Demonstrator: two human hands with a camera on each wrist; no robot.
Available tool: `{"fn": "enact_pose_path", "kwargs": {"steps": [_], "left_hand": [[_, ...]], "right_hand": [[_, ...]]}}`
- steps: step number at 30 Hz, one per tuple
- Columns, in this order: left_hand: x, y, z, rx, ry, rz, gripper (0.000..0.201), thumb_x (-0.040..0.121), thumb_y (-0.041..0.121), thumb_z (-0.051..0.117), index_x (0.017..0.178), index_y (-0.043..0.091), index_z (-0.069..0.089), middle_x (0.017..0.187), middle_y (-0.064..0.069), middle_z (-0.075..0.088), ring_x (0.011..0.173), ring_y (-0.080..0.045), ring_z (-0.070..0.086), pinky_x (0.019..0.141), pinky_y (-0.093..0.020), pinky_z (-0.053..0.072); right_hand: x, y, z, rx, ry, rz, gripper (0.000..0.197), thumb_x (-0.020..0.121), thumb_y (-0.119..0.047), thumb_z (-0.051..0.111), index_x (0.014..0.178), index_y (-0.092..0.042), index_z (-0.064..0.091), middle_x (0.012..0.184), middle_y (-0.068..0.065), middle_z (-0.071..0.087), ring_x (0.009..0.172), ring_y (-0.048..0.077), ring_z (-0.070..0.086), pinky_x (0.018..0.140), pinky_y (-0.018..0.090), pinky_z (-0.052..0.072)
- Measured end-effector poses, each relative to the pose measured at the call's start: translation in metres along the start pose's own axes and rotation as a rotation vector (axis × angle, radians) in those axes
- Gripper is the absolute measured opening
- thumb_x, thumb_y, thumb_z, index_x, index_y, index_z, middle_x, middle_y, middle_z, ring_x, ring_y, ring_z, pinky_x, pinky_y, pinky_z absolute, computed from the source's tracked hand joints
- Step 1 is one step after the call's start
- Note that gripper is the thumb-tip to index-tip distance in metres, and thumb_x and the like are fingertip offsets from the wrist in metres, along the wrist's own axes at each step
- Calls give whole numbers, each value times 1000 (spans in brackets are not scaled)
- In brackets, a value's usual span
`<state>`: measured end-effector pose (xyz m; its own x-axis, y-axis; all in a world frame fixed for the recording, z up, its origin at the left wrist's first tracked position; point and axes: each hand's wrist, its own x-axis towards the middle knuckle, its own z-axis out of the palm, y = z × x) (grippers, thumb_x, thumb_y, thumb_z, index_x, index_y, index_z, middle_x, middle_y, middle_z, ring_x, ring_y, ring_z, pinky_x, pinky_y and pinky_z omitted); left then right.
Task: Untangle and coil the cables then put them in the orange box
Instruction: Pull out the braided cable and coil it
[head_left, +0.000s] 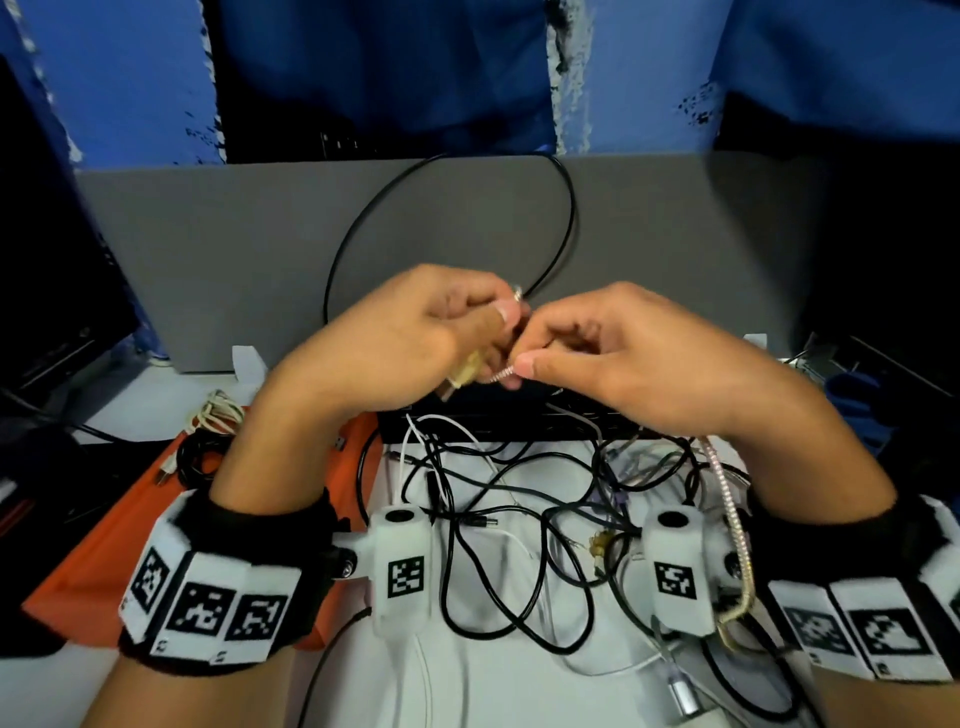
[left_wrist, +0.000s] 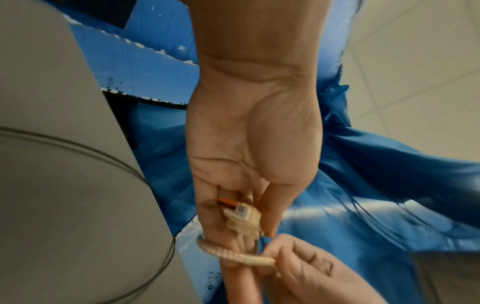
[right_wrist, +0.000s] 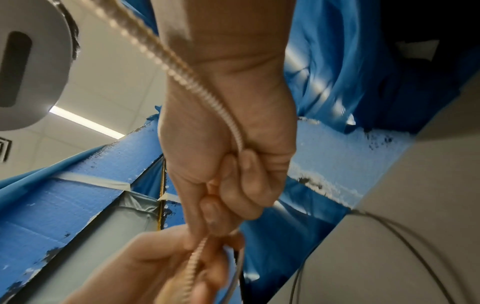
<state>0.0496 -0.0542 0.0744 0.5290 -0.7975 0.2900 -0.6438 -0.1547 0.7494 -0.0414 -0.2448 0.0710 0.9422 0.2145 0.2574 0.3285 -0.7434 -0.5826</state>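
Both hands are raised together above the table. My left hand (head_left: 467, 332) curls its fingers round a beige plug (head_left: 460, 375) with an orange tongue, plainer in the left wrist view as the plug (left_wrist: 242, 216). My right hand (head_left: 524, 366) pinches the pale spiral-wrapped cable (head_left: 500, 373) right beside that plug. This cable (right_wrist: 197, 88) passes through the right fist (right_wrist: 228, 191) and trails down past the right wrist (head_left: 730, 509). The orange box (head_left: 119, 551) lies flat at the left under my left forearm, with a black coiled cable (head_left: 195, 462) in it.
A tangle of black and white cables (head_left: 519, 519) covers the white table under both wrists. A black cable loop (head_left: 569, 208) stands against the grey panel (head_left: 208, 249) behind. A white coiled cable (head_left: 221, 410) lies at the box's far edge. A black bar (head_left: 467, 421) crosses the table.
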Motion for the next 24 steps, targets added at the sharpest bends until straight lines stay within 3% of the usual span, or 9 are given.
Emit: {"fn": "enact_pose_path", "kwargs": {"steps": [2,4,7,11,14,17,19,21,24], "left_hand": [[-4,5,0,-37,-129,7,34,109,14,43,96,-9,64,79,-2,74,69,-11,65,66,-17,46],[-7,9,-3,-99,-186,41,36,107,13,41,91,-12,60,74,-4,68,66,-15,59,65,-14,42],[-8,11,-7,-20,-204,79,38,108,16,41,85,-8,59,69,-1,58,62,-11,50,65,-14,39],[-14,11,-15,78,-263,68,34,105,24,46,105,0,71,69,2,49,64,-3,45,66,-14,37],[-16,5,-22,-83,-124,126,27,106,18,44,96,7,68,67,2,47,64,-10,45,65,-17,39],[-13,-10,-36,-610,163,132,23,101,13,39,88,10,58,65,3,51,61,-12,50,63,-21,46],[-9,-19,-41,-809,259,113,25,105,15,36,90,12,57,70,4,59,67,-12,62,72,-24,53],[-5,-22,-37,-888,284,102,26,106,15,37,92,12,59,75,3,66,72,-14,69,80,-27,56],[4,-20,-31,-1070,320,86,27,104,15,42,90,11,66,75,5,67,65,-9,68,83,-25,54]], "right_hand": [[-4,0,-8,109,28,-63,12,91,-35,74,87,-24,76,76,11,71,66,34,54,68,45,48],[-8,-3,-12,184,80,-117,10,87,-30,76,85,-21,77,63,11,59,58,24,42,61,35,39],[-8,-3,-10,194,128,-152,14,86,-29,78,89,-16,73,62,11,53,58,17,42,60,34,38],[-5,2,-9,312,73,-125,31,87,-30,77,97,-16,51,66,14,62,54,25,37,49,33,31],[-9,4,-16,398,16,-120,26,87,-26,72,106,-16,57,60,11,47,48,21,33,44,33,27],[-14,10,-29,297,135,-132,21,94,-26,65,108,-12,68,59,2,42,52,23,36,48,37,32],[-12,21,-35,204,301,-118,22,96,-33,64,103,-14,73,62,3,45,58,24,39,53,43,33],[-5,33,-37,107,423,-83,23,98,-39,65,100,-19,74,68,5,53,63,18,45,60,42,39],[3,51,-35,9,384,-10,17,97,-39,65,99,-26,75,77,6,65,68,14,57,70,40,49]]}}
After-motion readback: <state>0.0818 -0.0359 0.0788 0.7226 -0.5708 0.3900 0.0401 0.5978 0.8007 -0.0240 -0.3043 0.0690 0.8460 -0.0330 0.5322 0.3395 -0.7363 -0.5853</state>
